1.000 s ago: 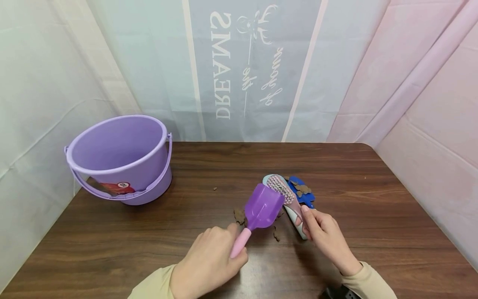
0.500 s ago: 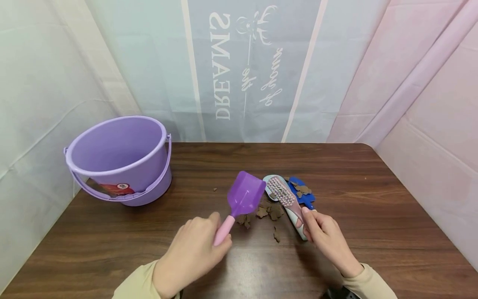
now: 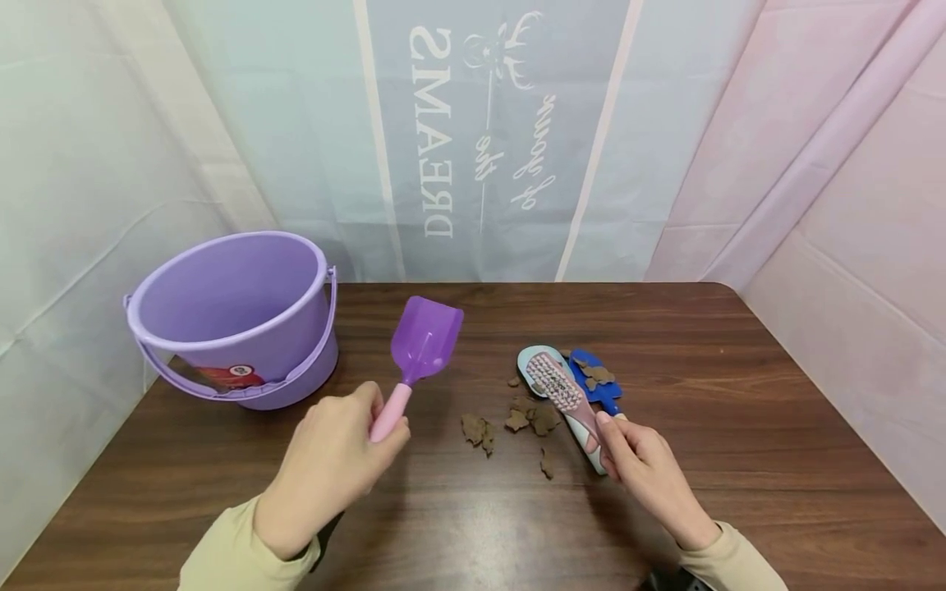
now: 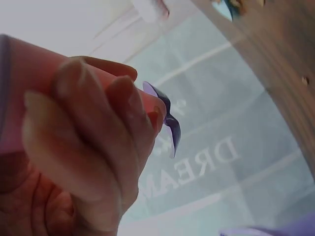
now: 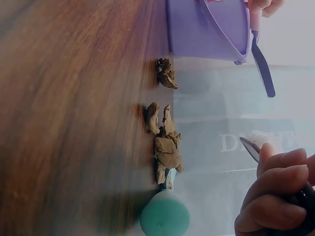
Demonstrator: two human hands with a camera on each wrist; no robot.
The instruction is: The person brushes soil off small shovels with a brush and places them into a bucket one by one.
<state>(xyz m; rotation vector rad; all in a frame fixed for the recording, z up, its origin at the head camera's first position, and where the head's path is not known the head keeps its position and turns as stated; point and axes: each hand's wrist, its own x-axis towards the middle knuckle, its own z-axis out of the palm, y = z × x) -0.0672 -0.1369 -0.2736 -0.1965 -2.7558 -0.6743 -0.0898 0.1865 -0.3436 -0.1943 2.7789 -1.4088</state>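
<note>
Head view: left hand (image 3: 328, 464) is grasping the pink handle (image 3: 390, 412) of the purple shovel (image 3: 427, 335), fingers curled round it; blade is hanging over the bench (image 3: 414, 525), between the purple bucket (image 3: 247, 361) and the brown flakes (image 3: 543, 419). Right hand (image 3: 650, 468) is pinching the pink brush (image 3: 556, 382) by its narrow end, bristles facing up. A pale tool (image 3: 584, 439), type unclear, is lying partly hidden under it; a blue tool (image 3: 602, 390) is resting just beside, carrying more flakes.

Left wrist: fingers (image 4: 93, 128) are wrapping the thick handle, blade pointing away toward the lettered backdrop (image 4: 211, 128). Shovel is looking light and stiff, moulded plastic probably; smooth, so maybe a bit slippery. Handle is offering the best hold.

Right wrist: fingers are curling round the brush, which is showing dark and edge-on, apart from the bench. Likely light and rigid; the narrow handle is the place to take it, off the bristles. Flakes are standing out in small clumps near the pale tool's teal end. They're looking dry and brittle; supporting from below is probably safer than pinching.
</note>
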